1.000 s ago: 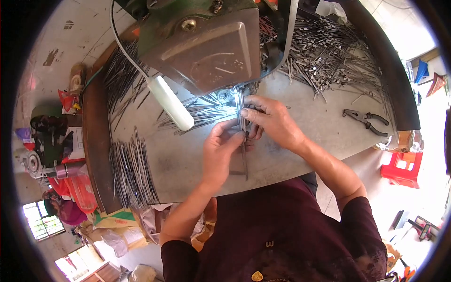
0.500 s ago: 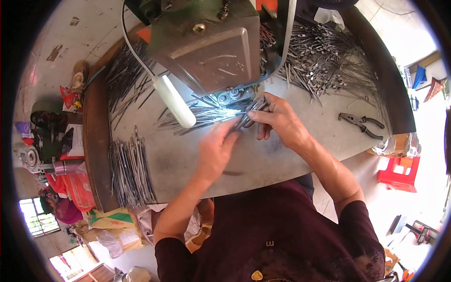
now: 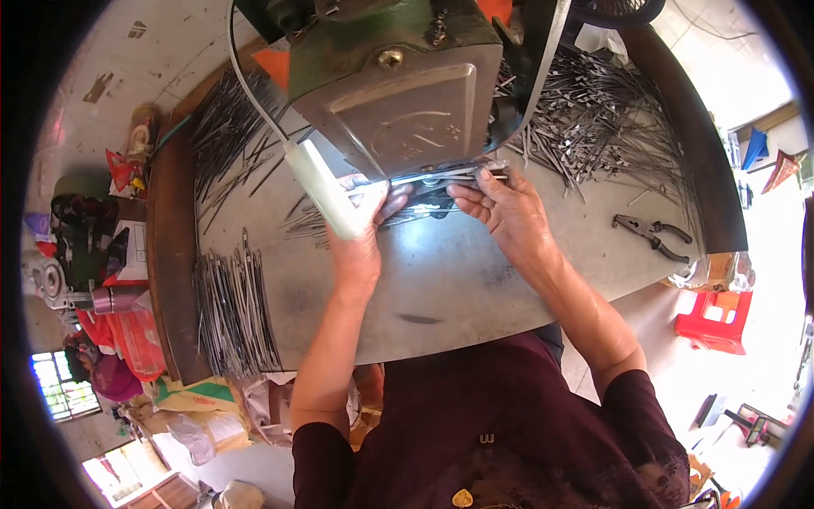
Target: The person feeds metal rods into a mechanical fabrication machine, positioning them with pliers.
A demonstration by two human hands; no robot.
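Under the machine head (image 3: 398, 119), both hands hold a few thin metal strips (image 3: 462, 172) that lie roughly level from side to side. My left hand (image 3: 358, 233) is closed around their left end, its fingers partly hidden behind the white lamp (image 3: 318, 187). With thumb and fingers, my right hand (image 3: 509, 208) pinches the right end. Lamp light falls on the strips and on the metal table (image 3: 407, 288) just below. More loose strips (image 3: 305, 225) lie beside my left hand, partly covered by it and the lamp.
A neat row of metal strips (image 3: 233, 305) lies at the left edge. Dark strips (image 3: 225, 127) are piled at the far left, and a large tangled heap (image 3: 593, 119) at the far right. Pliers (image 3: 653, 236) rest near the right edge. Raised rims (image 3: 699, 144) border the table.
My hands were close together around a bundle of strips; now they are apart. My left hand has moved left and farther away, and the strips stretch sideways between both hands.
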